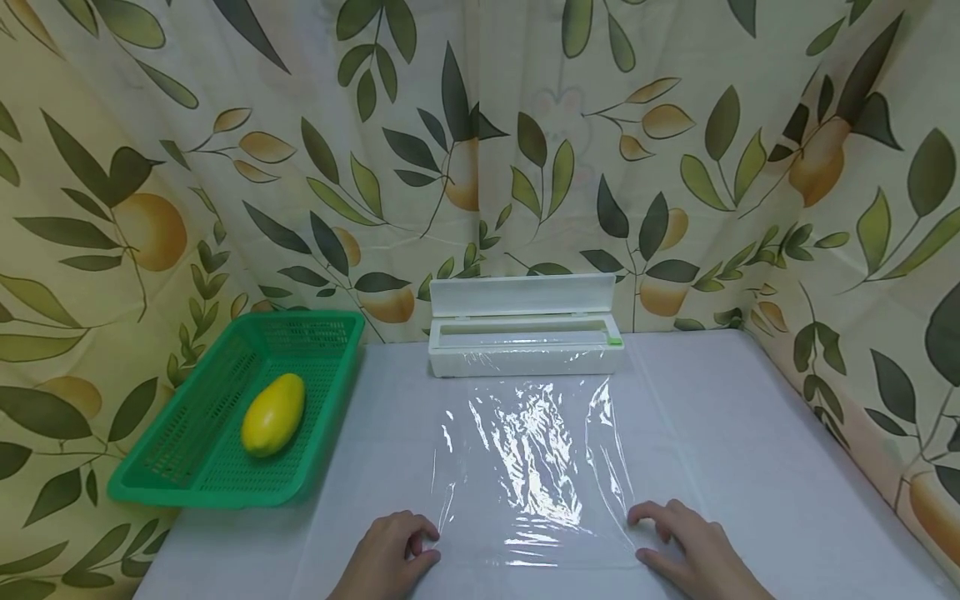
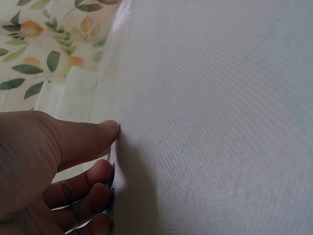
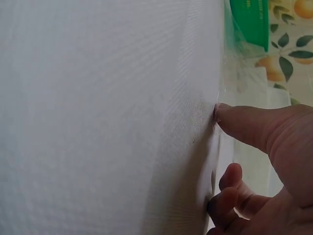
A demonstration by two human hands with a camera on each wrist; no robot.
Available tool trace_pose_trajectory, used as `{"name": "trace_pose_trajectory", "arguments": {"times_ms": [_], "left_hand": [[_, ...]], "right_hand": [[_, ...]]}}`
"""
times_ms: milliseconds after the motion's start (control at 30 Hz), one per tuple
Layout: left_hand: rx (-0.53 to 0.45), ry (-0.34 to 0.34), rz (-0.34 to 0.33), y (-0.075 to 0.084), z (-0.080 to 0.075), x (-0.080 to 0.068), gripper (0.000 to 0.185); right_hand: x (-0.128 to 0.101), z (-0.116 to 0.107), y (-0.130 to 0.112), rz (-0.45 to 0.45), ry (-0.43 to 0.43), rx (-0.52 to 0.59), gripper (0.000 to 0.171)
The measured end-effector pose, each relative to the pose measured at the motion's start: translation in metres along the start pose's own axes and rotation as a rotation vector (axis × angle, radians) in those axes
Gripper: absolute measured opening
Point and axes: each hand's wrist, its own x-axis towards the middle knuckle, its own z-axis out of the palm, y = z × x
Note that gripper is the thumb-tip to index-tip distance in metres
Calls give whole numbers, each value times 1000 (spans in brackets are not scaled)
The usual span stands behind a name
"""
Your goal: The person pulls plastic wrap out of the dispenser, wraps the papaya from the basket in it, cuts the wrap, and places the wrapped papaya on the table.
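Observation:
A sheet of clear plastic wrap [image 1: 536, 475] lies over the white tabletop, running from a long white wrap dispenser [image 1: 525, 362] toward me. At the sheet's near left corner is my left hand [image 1: 392, 557], thumb and fingertips apart at the film's edge. Close to the table in the left wrist view, its thumb [image 2: 85, 139] points at the surface with the other fingers bent below. My right hand [image 1: 693, 546] touches the near right corner, a gap showing between thumb and index finger. Film clings by the right thumb's tip [image 3: 225, 115] in the right wrist view.
The dispenser's lid [image 1: 522, 297] stands raised at the back, near a fruit-patterned curtain [image 1: 420, 167]. To the left, a green plastic basket [image 1: 330, 425] holds a yellow oval fruit [image 1: 273, 415]. A small bright green piece [image 1: 615, 341] sits at the dispenser's right end.

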Motion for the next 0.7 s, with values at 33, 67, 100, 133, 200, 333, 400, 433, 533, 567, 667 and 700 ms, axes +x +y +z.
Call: {"name": "trace_pose_trajectory", "arguments": {"times_ms": [33, 67, 100, 133, 200, 333, 400, 433, 533, 567, 667, 700], "left_hand": [[-2, -4, -5, 0, 0, 0, 15], [-6, -10, -11, 1, -1, 1, 15], [-10, -18, -20, 1, -1, 1, 15], [-14, -25, -27, 1, -1, 1, 15], [-16, -37, -39, 1, -2, 2, 14], [-10, -49, -53, 3, -2, 2, 14], [-16, -60, -74, 4, -3, 2, 14], [-25, -67, -89, 4, -3, 2, 13], [-61, -86, -102, 4, -7, 3, 12], [-75, -87, -88, 4, -8, 3, 11], [-98, -91, -49, 4, -17, 4, 9], [-93, -92, -37, 5, -21, 5, 10]], "right_hand": [[0, 0, 1, -10, 6, 3, 41], [0, 1, 1, -19, 12, 3, 41], [0, 1, 1, -31, 21, 0, 41], [1, 1, 2, -28, 20, -5, 41], [1, 1, 2, -3, 18, -25, 39], [2, -2, 1, 104, -32, -65, 38], [3, -4, 0, 133, -47, -72, 39], [4, -5, -1, 139, -53, -73, 39], [4, -6, -3, 137, -52, -67, 39], [4, -6, -4, 133, -46, -66, 39], [5, -7, -6, 128, -34, -68, 40], [6, -7, -8, 129, -34, -68, 39]]}}
